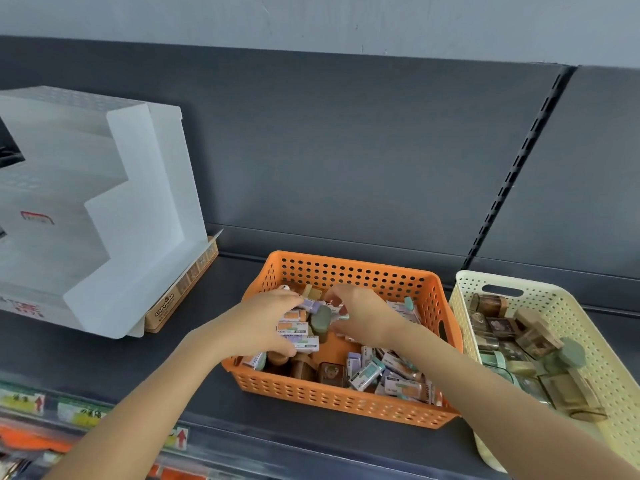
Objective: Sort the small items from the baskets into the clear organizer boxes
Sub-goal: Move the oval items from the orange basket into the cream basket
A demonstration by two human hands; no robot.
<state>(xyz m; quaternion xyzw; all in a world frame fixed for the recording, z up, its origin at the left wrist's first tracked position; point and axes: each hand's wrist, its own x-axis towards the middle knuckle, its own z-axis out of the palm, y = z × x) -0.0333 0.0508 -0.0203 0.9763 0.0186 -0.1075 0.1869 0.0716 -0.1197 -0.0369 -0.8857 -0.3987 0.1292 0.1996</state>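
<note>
An orange perforated basket (pixel 349 271) sits on the dark shelf, filled with several small boxed items and little jars. My left hand (pixel 258 323) is inside it, gripping a stack of small white boxes (pixel 298 336) with orange and purple labels. My right hand (pixel 363 315) is also in the basket, its fingers closed around small items near a grey-green capped jar (pixel 320 322). To the right stands a cream perforated basket (pixel 540 289) holding several brown and green jars and tins. A frosted clear stepped organizer (pixel 114 209) stands at the left.
A brown cardboard box (pixel 180 292) lies under the organizer's right edge. The shelf's dark back panel has a slotted upright (pixel 512 168). Price labels with red arrows (pixel 180 438) run along the shelf's front edge, with orange goods below.
</note>
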